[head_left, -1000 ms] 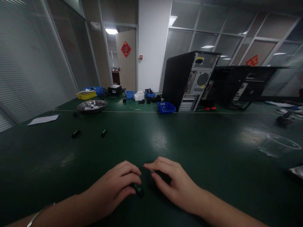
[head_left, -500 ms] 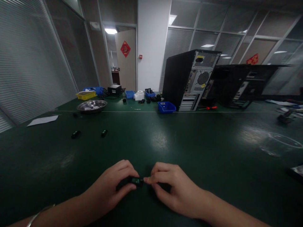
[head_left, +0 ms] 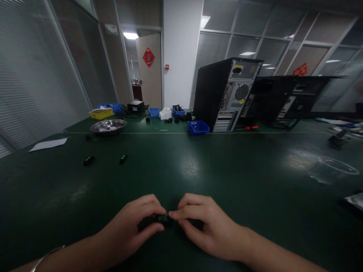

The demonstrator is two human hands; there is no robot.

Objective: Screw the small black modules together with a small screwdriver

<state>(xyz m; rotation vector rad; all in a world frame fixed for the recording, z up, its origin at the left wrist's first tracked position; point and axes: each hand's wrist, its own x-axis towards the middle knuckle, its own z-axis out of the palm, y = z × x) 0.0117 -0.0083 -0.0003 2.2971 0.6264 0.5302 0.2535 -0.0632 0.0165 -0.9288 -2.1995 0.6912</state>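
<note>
Near the front middle of the green table (head_left: 227, 162), my left hand (head_left: 141, 219) pinches a small black part with a green face (head_left: 163, 218) between thumb and fingers. Close against the part's right end is my right hand (head_left: 200, 221), its thumb and index finger pressed together. Whatever those right fingertips hold is too small and dark to make out. Farther back on the left lie two similar small black parts, one (head_left: 89, 160) beside the other (head_left: 123, 159).
A metal dish (head_left: 108, 127), a yellow tray (head_left: 101, 113) and white paper (head_left: 48, 144) are at the back left. A blue bin (head_left: 199, 128) stands by a black computer tower (head_left: 215, 94). At right are a clear container (head_left: 331, 172) and a dark object (head_left: 353, 202).
My right fingertips have moved slightly left, closer to the black part in my left hand. The whole view has shifted a little.
</note>
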